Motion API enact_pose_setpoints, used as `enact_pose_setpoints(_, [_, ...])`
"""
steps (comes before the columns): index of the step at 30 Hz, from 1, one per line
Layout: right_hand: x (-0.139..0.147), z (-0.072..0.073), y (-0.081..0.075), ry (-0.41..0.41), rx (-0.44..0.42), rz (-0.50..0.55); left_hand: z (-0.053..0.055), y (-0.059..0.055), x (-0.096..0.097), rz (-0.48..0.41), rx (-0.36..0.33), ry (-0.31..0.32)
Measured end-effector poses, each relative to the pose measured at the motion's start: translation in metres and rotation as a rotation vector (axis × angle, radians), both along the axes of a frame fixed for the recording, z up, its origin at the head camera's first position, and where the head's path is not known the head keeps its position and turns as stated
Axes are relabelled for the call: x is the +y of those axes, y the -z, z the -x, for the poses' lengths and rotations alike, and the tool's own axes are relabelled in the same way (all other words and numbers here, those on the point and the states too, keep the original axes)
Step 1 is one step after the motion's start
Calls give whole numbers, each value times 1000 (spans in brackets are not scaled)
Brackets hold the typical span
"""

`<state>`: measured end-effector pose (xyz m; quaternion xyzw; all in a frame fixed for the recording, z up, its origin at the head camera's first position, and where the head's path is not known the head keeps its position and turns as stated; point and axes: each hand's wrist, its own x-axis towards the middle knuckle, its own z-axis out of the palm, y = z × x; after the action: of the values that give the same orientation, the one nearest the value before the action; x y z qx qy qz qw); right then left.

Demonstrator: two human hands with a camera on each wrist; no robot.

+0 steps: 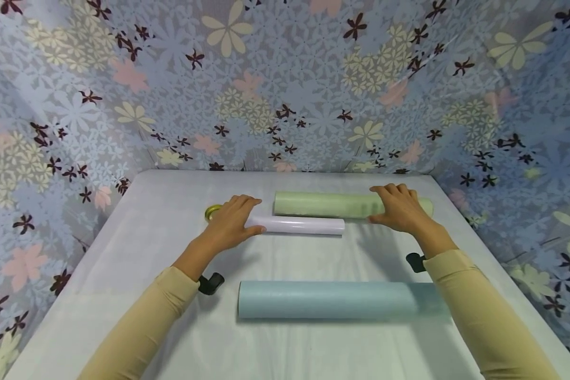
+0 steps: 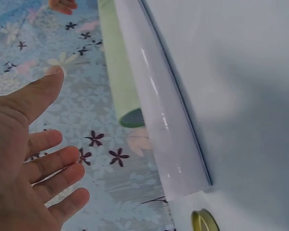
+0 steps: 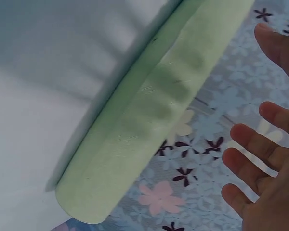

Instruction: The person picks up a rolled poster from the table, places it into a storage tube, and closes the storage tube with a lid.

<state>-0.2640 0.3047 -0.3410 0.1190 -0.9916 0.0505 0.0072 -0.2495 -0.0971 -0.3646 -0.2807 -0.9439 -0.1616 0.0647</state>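
Note:
My left hand (image 1: 230, 221) hovers over the left end of a glossy white roll (image 1: 309, 225), thumb and fingers spread with nothing in them. In the left wrist view the palm (image 2: 9, 168) stands apart from that white roll (image 2: 159, 106). Over the right part of a pale green roll (image 1: 323, 204) is my right hand (image 1: 398, 208), its fingers parted and holding nothing. The right wrist view has finger shadows falling across the green roll (image 3: 135, 130). Just left of the white roll lies a gold-coloured ring (image 1: 210, 212), partly hidden by my left hand.
A thicker light blue roll (image 1: 332, 300) lies across the front of the white-covered table (image 1: 123, 306), its right end behind my right sleeve (image 1: 484, 311). Flower-patterned cloth (image 1: 285, 79) hangs behind the table and along both sides.

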Motion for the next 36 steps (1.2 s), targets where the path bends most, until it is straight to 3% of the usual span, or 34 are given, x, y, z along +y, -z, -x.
enact_pose_setpoints(6, [5,18,10,-2,-35,-16,18,12,5,49,-57,-20])
enact_pose_setpoints(12, [11,30,20,3,-55,-34,29,24,10,71,-91,-26])
enact_pose_setpoints(23, [15,47,33,1,-80,-74,43,42,19,181,-92,-22])
enact_pose_setpoints(36, [19,59,45,-17,-108,-101,52,58,28,200,-71,-26])
